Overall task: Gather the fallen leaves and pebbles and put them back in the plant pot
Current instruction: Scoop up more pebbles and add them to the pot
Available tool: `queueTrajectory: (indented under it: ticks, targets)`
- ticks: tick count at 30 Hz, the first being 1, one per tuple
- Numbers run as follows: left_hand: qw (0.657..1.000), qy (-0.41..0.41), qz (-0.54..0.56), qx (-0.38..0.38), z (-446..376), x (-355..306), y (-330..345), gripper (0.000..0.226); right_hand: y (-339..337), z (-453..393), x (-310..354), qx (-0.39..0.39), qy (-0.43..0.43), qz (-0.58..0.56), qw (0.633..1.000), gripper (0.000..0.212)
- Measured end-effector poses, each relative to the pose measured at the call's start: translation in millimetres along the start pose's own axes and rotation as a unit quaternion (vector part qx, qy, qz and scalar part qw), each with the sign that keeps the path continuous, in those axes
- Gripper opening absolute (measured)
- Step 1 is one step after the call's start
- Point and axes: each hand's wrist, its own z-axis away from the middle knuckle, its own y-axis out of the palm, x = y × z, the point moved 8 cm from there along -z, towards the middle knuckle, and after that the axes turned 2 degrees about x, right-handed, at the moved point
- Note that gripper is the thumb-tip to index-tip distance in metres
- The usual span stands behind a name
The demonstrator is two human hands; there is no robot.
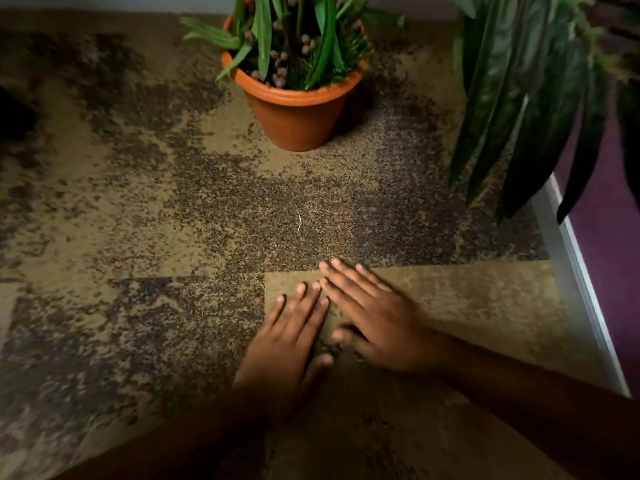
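An orange plant pot [298, 116] stands on the mottled carpet at the top centre, filled with green leaves and small brown pebbles [278, 76]. My left hand [289, 341] and my right hand [374, 317] lie flat on the carpet at the lower centre, palms down, fingers slightly spread and pointing toward the pot. Their fingertips nearly touch. Neither hand holds anything. A thin pale twig [299, 222] lies on the carpet between my hands and the pot. No fallen leaf or loose pebble shows clearly on the floor.
A second plant with long dark green leaves [526, 109] hangs over the right side. A pale skirting strip [585, 292] and a dark purple wall run along the right edge. The brown-and-tan carpet [138, 220] spreads to the left.
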Motion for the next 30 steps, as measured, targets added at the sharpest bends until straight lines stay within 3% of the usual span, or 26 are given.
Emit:
queueTrajectory:
  ticks: [3, 6, 8, 10, 13, 16, 19, 23, 26, 28, 30]
  targets:
    - [0.999, 0.045, -0.007, 0.001, 18, -20, 12, 0.078, 11, 22, 13, 0.014, -0.017, -0.023, 0.999, 0.074]
    - [0.999, 0.050, -0.001, 0.005, 24, -27, 14, 0.080, -4, 41, 8, -0.046, -0.011, -0.165, 0.985, 0.061]
    - [0.999, 0.042, 0.012, 0.005, 23, -27, 12, 0.081, -16, 62, -19, -0.127, 0.076, -0.223, 0.963, 0.054]
    - [0.999, 0.034, 0.024, 0.002, 21, -28, 9, 0.082, -14, 94, -54, -0.191, 0.212, -0.202, 0.937, 0.059]
    - [0.999, 0.012, 0.031, 0.004, 19, -33, 8, 0.082, 10, 126, -64, -0.161, 0.329, -0.121, 0.923, 0.076]
    - [0.997, 0.003, 0.073, 0.004, 10, -52, 9, 0.077, 24, 111, -26, -0.128, 0.315, -0.093, 0.936, 0.082]
    - [0.980, 0.041, 0.194, -0.010, 1, -79, 6, 0.068, 25, 88, 9, -0.158, 0.279, -0.161, 0.933, 0.077]
    - [0.950, 0.037, 0.308, -0.045, 2, -78, -7, 0.073, 4, 97, 8, -0.262, 0.232, -0.360, 0.865, 0.070]
    - [0.968, -0.004, 0.247, -0.055, 7, -45, -13, 0.082, 5, 142, -9, -0.295, 0.300, -0.292, 0.859, 0.065]
    - [0.989, 0.003, 0.144, -0.031, 11, -28, -12, 0.089, 19, 157, -10, -0.220, 0.339, -0.192, 0.894, 0.085]
    - [0.998, 0.050, 0.043, 0.014, 14, -21, -7, 0.098, 37, 154, 3, -0.131, 0.321, -0.106, 0.932, 0.110]
